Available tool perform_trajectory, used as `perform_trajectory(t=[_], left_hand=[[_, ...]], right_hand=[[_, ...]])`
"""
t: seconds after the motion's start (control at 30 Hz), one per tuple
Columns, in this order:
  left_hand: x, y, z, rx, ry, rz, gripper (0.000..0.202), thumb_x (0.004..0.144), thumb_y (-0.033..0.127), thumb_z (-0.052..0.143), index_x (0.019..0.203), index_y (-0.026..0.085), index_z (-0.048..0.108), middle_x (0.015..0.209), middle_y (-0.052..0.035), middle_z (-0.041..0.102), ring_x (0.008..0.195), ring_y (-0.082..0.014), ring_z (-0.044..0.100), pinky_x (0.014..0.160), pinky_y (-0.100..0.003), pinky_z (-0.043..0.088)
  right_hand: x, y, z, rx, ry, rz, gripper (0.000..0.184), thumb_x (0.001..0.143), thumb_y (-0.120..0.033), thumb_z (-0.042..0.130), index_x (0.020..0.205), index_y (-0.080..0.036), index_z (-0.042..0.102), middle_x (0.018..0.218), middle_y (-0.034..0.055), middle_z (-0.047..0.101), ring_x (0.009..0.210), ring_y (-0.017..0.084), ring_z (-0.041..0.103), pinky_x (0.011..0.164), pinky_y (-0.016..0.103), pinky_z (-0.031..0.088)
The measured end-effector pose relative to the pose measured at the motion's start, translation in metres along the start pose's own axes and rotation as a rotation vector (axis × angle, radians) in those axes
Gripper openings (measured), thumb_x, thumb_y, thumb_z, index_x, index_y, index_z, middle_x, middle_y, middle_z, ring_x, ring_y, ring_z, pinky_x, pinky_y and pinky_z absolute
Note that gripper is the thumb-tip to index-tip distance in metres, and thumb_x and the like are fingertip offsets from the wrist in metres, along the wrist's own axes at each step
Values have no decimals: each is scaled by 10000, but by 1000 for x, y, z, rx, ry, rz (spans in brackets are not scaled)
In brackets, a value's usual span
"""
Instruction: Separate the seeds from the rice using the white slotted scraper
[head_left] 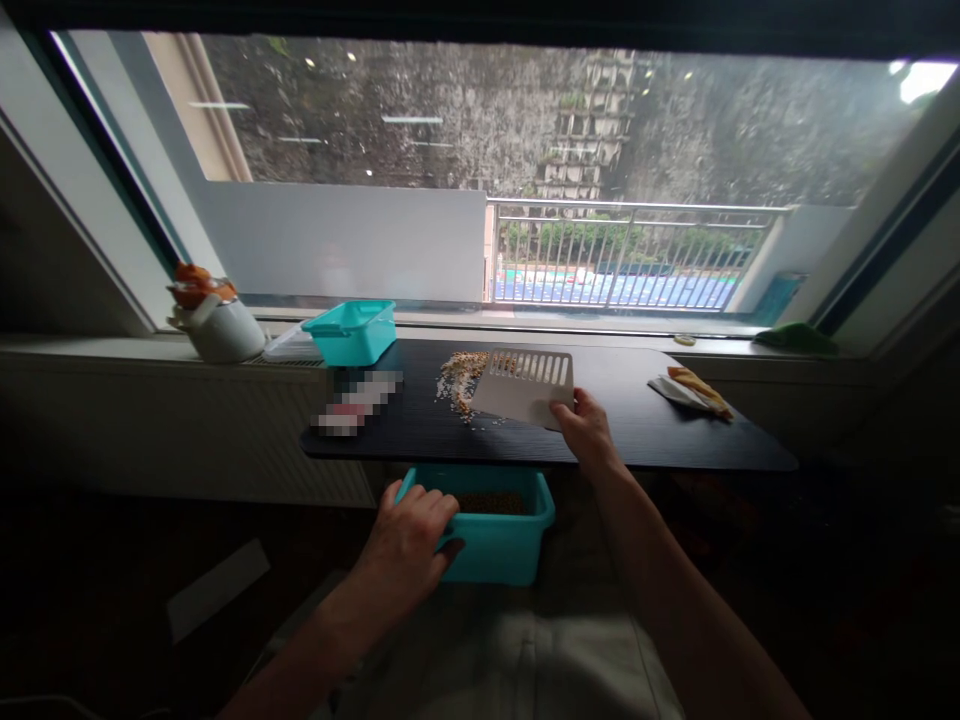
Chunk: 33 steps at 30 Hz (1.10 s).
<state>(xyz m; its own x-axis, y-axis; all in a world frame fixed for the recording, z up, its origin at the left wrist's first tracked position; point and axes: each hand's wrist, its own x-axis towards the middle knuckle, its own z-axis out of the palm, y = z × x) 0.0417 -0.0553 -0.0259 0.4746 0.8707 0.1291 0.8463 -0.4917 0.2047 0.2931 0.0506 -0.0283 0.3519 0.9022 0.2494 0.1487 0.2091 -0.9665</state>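
My left hand [415,522] is closed over the left rim of a teal plastic bin [491,550]. The bin sits below the table's front edge, against my lap, with a layer of brown grains [491,502] inside. In my right hand [589,430] is a flat, pale grey plate with a row of slots [525,393], pinched at its lower right corner. The plate is tilted over the dark table [405,425]. Behind and left of it lies a scattered heap of white and orange-brown grains [459,375], partly hidden by the plate.
A second teal bin [354,335] stands at the table's back left, beside a clear lid [292,343]. A white pot [225,328] is on the sill. A blurred packet [356,405] lies at left, a folded wrapper [694,392] at right. A window fills the back.
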Motion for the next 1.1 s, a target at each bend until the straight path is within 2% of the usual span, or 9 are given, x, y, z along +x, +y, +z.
perform_trajectory(t=[0.17, 0.37, 0.47, 0.6, 0.73, 0.87, 1.0, 1.1], left_hand=[[1, 0, 0, 8, -1, 1, 89, 809, 193, 651, 862, 209, 582, 901, -25, 667, 924, -255, 581, 998, -512, 310], [1, -1, 1, -7, 14, 7, 100, 806, 190, 657, 878, 204, 588, 899, -27, 665, 926, -259, 579, 993, -520, 316], [-1, -5, -1, -24, 22, 13, 98, 810, 178, 657, 869, 212, 588, 897, -12, 663, 929, -243, 582, 1006, -506, 313], [-10, -23, -4, -37, 26, -1, 118, 794, 151, 666, 852, 224, 594, 878, 4, 658, 926, -247, 591, 962, -493, 354], [-24, -46, -8, -46, 34, -13, 70, 806, 200, 660, 839, 216, 601, 848, -4, 645, 875, -242, 594, 839, -408, 433], [-32, -56, -12, -58, 44, -29, 49, 811, 207, 635, 846, 219, 604, 856, -4, 649, 878, -234, 599, 822, -375, 452], [-31, -53, -14, -69, 42, -34, 85, 797, 176, 629, 861, 225, 605, 889, 1, 660, 911, -227, 600, 878, -380, 443], [-26, -45, -15, -67, 37, -33, 90, 795, 167, 629, 860, 224, 605, 923, -4, 663, 935, -226, 594, 926, -394, 419]], right_hand=[[2, -1, 10, 13, -28, 11, 325, 634, -317, 591, 920, -162, 605, 746, 38, 666, 672, 201, 638, 569, 310, 545], [-5, -7, -3, 19, -14, 18, 325, 634, -334, 596, 916, -174, 600, 770, 37, 662, 697, 202, 627, 599, 315, 528], [-7, -8, -3, 36, -36, 12, 339, 639, -349, 602, 931, -176, 599, 786, 36, 666, 709, 201, 626, 615, 314, 520], [-10, -4, 11, 76, -98, 0, 356, 640, -370, 608, 938, -174, 596, 779, 29, 664, 695, 194, 615, 619, 310, 501], [-14, 2, 32, 106, -166, -8, 337, 641, -368, 620, 914, -172, 597, 774, 27, 665, 704, 190, 610, 651, 308, 487], [-22, 7, 47, 125, -245, -14, 314, 653, -341, 625, 913, -167, 604, 791, 27, 676, 730, 190, 614, 680, 307, 484], [-29, 7, 38, 129, -350, -4, 289, 652, -304, 652, 902, -160, 635, 797, 24, 687, 733, 191, 616, 674, 300, 484], [-31, 6, 25, 115, -304, -6, 307, 671, -312, 646, 938, -161, 637, 843, 29, 694, 770, 193, 627, 705, 299, 490]])
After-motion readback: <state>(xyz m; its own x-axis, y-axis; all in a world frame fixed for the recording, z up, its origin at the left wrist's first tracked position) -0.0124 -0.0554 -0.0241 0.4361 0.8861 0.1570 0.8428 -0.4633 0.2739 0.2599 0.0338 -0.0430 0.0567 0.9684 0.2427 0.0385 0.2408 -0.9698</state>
